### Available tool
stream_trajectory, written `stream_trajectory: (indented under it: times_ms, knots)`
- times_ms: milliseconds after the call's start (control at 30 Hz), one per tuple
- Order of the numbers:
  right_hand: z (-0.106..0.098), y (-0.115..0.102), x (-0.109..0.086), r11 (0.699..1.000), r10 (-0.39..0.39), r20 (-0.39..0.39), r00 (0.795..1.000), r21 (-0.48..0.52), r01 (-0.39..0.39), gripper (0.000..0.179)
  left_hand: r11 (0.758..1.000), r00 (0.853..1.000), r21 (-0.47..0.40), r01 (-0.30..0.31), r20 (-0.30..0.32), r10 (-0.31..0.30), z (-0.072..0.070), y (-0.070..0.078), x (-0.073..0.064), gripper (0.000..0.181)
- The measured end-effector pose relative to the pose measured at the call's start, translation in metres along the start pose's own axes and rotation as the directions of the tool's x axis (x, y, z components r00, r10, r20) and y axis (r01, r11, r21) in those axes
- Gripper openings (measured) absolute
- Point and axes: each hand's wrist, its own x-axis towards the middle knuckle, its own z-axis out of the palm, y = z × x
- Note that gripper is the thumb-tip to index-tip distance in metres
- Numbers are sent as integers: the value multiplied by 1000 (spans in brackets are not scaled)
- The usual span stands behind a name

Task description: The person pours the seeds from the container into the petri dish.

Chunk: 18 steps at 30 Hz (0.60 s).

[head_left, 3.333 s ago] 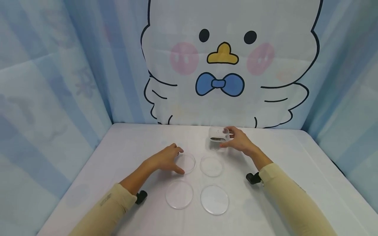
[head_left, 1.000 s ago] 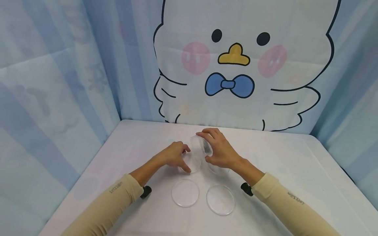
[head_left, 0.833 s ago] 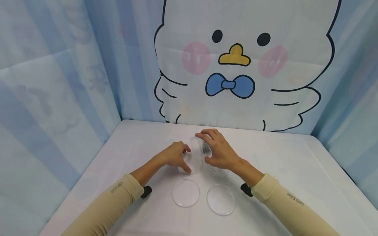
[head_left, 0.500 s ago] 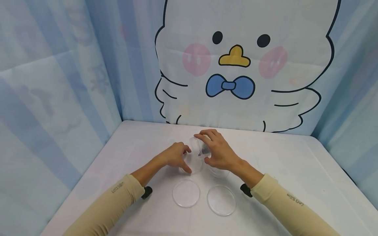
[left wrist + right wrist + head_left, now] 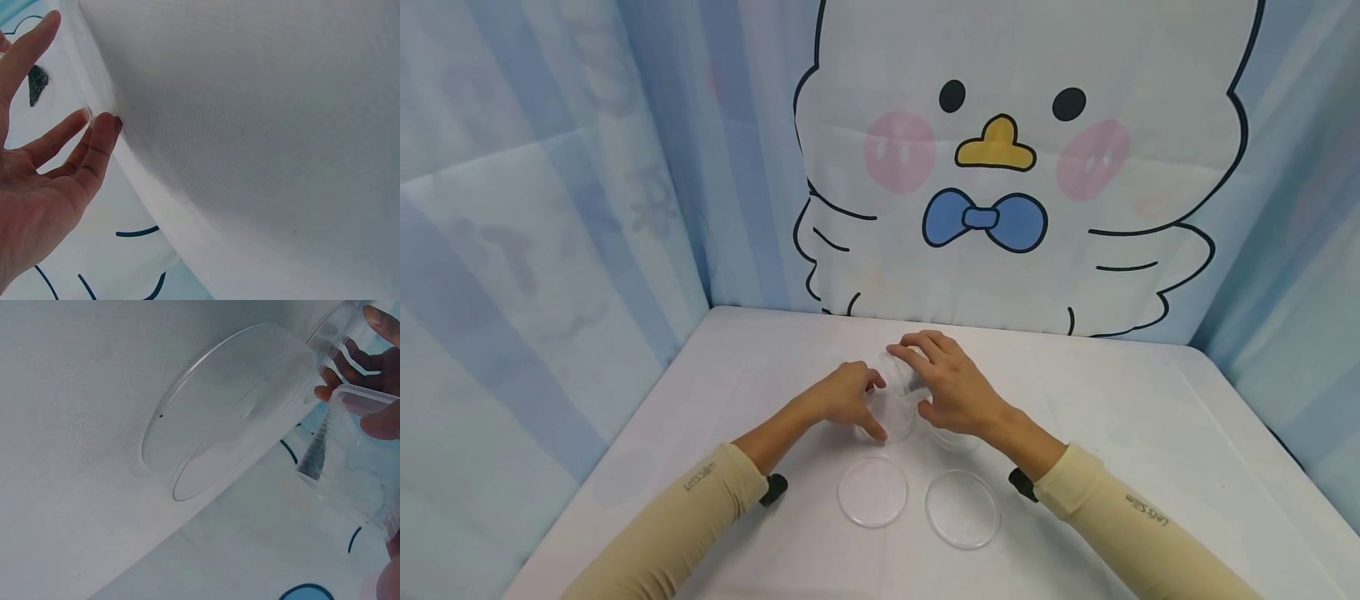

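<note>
My right hand (image 5: 951, 383) grips a clear plastic container (image 5: 359, 456) by its sides. Tilted to the left, the container hangs over the far left clear dish (image 5: 893, 421). Dark grains (image 5: 315, 453) lie heaped in its lower corner in the right wrist view. My left hand (image 5: 846, 396) holds that far left dish, thumb at the near rim and fingers at the far side. Part of the far right dish (image 5: 957, 442) is hidden under my right hand. In the left wrist view, the fingertips (image 5: 106, 122) meet a clear rim at the tabletop.
Two more flat clear dishes lie nearer to me, a left one (image 5: 872, 493) and a right one (image 5: 962, 510). All stand on a white-covered table (image 5: 1150, 450). Behind it hangs a curtain (image 5: 970, 275) with a cartoon bird.
My right hand has brought the container left from the back of the table over the far left dish and tipped it. Lately it tilts slightly further. My left hand stays at the dish.
</note>
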Motion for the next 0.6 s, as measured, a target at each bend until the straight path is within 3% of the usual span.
stream_trajectory:
  times_ms: [600]
  knots:
    - [0,-3,2,994,-81,-14,997,-76,79,87,1000,1000,-23,10,-3,-10,-1,2,-3,77]
